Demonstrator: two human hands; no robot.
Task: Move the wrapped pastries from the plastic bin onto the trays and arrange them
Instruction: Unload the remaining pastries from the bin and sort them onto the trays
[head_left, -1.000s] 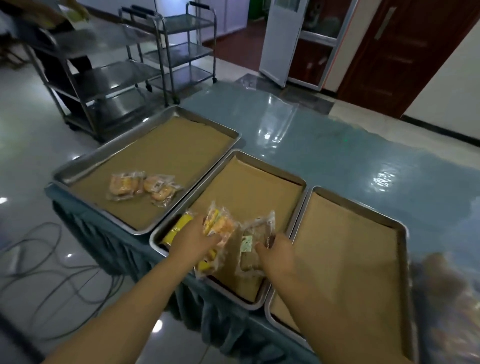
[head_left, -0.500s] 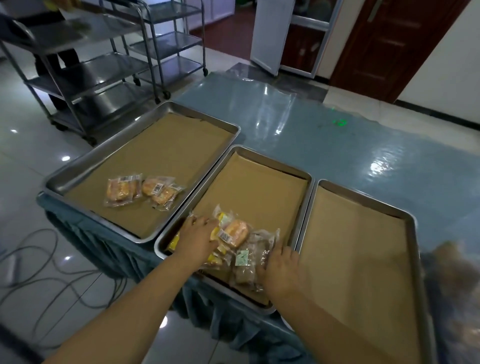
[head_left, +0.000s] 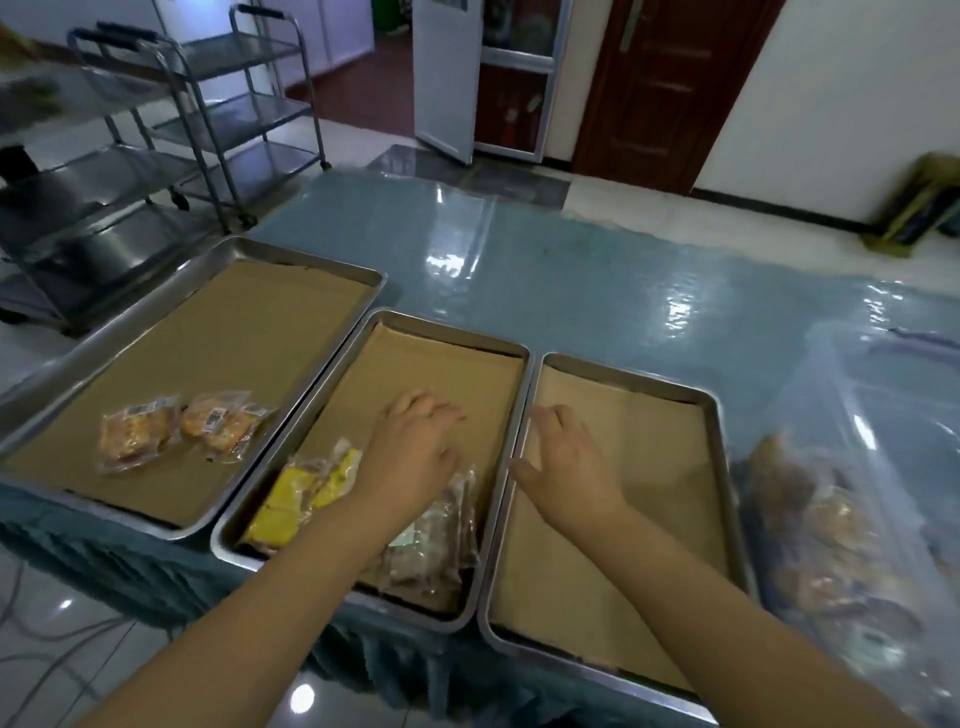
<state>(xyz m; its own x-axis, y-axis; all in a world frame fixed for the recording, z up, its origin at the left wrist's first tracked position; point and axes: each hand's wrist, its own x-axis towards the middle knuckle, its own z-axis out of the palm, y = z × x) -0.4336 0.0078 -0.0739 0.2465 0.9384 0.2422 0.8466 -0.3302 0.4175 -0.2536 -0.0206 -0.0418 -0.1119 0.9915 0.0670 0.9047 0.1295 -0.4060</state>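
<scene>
Three metal trays lined with brown paper stand side by side on the blue table. The left tray (head_left: 291, 254) holds two wrapped orange pastries (head_left: 179, 431). In the middle tray (head_left: 452, 330) lie a yellow wrapped pastry (head_left: 304, 493) and a brown wrapped pastry (head_left: 434, 545) near its front end. My left hand (head_left: 415, 452) hovers over the middle tray with relaxed fingers and holds nothing. My right hand (head_left: 566, 467) is spread open over the left rim of the right tray (head_left: 711, 410), empty. The clear plastic bin (head_left: 878, 467) with several wrapped pastries sits at the right.
Steel shelf trolleys (head_left: 156, 156) stand on the floor at the back left. The blue plastic-covered table (head_left: 571, 270) stretches beyond the trays. Cables lie on the floor at the lower left. A white door and a brown door are at the back.
Both hands let go of the pastries, which now lie in the middle tray. My left hand lifted forward over that tray; my right hand moved right over the right tray's rim.
</scene>
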